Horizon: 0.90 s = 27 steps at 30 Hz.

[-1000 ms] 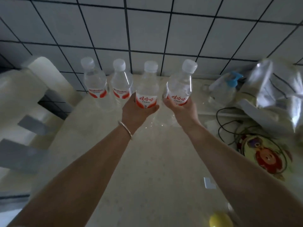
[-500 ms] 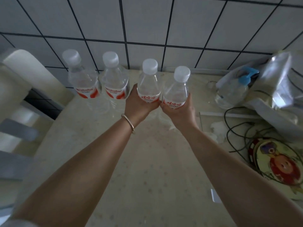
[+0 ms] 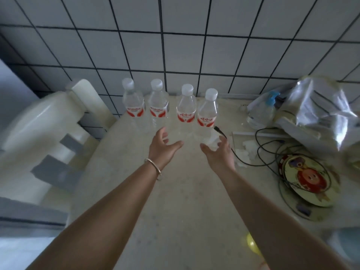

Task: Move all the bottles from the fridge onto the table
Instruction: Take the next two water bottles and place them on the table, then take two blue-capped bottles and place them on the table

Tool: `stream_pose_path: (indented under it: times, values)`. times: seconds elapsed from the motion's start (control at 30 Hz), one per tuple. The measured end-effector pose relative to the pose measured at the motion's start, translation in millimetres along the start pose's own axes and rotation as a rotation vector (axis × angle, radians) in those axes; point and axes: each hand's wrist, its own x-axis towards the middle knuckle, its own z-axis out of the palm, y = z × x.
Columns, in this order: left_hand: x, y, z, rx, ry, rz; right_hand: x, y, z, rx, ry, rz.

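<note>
Several clear water bottles with white caps and red labels stand upright in a row on the pale table (image 3: 185,191), near the tiled wall: the far-left bottle (image 3: 133,103), its neighbour (image 3: 158,104), the third bottle (image 3: 186,107) and the rightmost bottle (image 3: 208,112). My left hand (image 3: 163,148) is open just in front of the third bottle, fingers spread, holding nothing. My right hand (image 3: 218,152) is open in front of the rightmost bottle, also apart from it. The fridge is not in view.
A white chair back (image 3: 48,121) stands at the table's left. On the right lie a spray bottle (image 3: 262,112), a crinkled plastic bag (image 3: 319,110), black cables (image 3: 261,151), a round cartoon-printed plate (image 3: 307,182) and scraps of tissue. A yellow object (image 3: 252,245) sits near the front edge.
Both hands have let go of the two right bottles, which now stand on the table, and have drawn back toward me with fingers spread.
</note>
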Motion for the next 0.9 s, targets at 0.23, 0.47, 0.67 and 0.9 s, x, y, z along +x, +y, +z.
stream_pose_path:
  times: [0.23,0.47,0.67,0.9]
  values:
    - [-145,-25,-47,0.0,0.022,0.027,-129,22,-10,0.05,-0.083,-0.085]
    - [-296,-79,-74,-0.094,0.166,-0.04,-250,80,-10,-0.044,-0.256,-0.186]
    - [-425,-135,-97,-0.222,0.243,-0.164,-359,124,-5,-0.166,-0.451,-0.187]
    - [-548,-192,-142,-0.258,0.296,-0.227,-484,147,29,-0.29,-0.6,-0.283]
